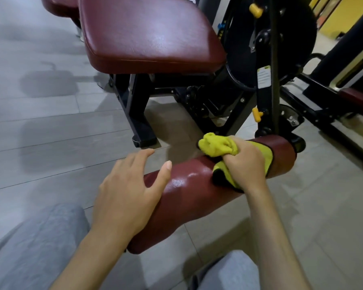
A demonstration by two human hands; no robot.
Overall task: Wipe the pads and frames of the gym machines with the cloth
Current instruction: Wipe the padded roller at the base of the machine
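Observation:
A dark red roller pad (189, 193) lies low across the middle of the view, glossy and wet on top. My right hand (244, 162) grips a bunched yellow cloth (214, 146) and presses it on the pad near its far right end. The cloth wraps over the pad there, its black edge showing below my wrist. My left hand (130, 189) rests on the pad's near left part, fingers spread and straight. Above sits the machine's dark red seat pad (151, 32) on a black frame (138, 107).
A black round disc (270, 40) with yellow knobs stands behind the roller on the right. More black frame bars (327, 114) run along the floor at the right. Grey tiled floor (40, 101) spreads to the left. My grey trouser knees fill the bottom.

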